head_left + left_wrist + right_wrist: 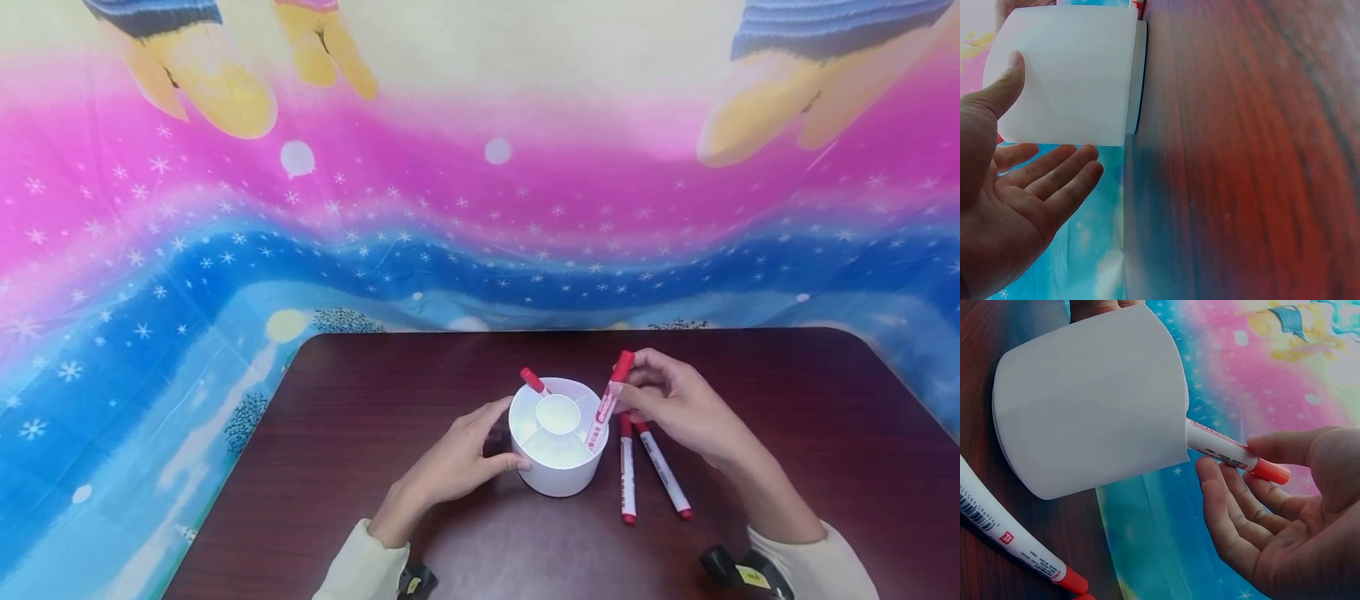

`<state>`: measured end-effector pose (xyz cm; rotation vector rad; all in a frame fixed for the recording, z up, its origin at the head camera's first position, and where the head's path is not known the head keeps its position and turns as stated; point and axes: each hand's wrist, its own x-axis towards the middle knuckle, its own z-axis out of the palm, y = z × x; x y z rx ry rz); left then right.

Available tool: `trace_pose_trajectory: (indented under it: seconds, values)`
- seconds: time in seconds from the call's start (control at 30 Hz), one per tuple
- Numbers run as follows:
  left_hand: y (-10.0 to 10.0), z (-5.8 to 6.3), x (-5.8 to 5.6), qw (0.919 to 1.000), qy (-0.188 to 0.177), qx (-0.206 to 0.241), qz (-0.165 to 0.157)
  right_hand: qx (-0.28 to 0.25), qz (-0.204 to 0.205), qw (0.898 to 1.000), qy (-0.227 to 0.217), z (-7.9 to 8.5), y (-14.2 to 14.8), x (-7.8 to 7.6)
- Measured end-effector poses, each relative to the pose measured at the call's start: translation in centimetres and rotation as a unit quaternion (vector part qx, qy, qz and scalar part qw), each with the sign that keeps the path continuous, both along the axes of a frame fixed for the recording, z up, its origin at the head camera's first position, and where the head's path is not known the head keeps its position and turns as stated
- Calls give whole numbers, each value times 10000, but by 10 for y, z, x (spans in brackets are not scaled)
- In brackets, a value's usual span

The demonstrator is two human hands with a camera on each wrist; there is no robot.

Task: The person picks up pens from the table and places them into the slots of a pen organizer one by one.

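A round white divided pen holder (558, 479) has a central cup and several outer compartments. My left hand (465, 454) steadies it from the left, the thumb on its front wall and the fingers round the far side. Between thumb and fingers, my right hand (678, 404) pinches a red-capped marker (609, 404). In the right wrist view the marker (1219, 445) slants past the holder's rim, its lower end inside a right-hand compartment and hidden by the wall. Another red-capped marker (534, 381) leans in a back-left compartment.
Two more red-and-white markers, one upright in the view (627, 479) and one slanted (663, 471), lie on the dark wooden table (360, 400) right of the holder. Behind the table hangs a colourful snowflake-patterned cloth (450, 225).
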<state>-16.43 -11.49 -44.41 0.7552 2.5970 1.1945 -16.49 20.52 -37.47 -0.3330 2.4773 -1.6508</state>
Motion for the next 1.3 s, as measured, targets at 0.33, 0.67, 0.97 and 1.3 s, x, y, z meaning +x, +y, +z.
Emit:
trace_pose_trajectory:
  seconds: [0.33, 0.67, 0.97, 1.3]
  values:
    - [0, -1, 0, 9999, 103, -16, -12, 172, 98, 9998, 59, -3, -2, 0]
    - [0, -2, 0, 9999, 128, -13, -31, 450, -8, 9990, 31, 0, -1, 0]
    - [-1, -1, 1, 9999, 160, -51, -5, 433, -20, 9990, 97, 1, 0, 0]
    - [-5, 1, -1, 9996, 238, 111, 126, 345, -45, 9989, 310, 0, 16, 2]
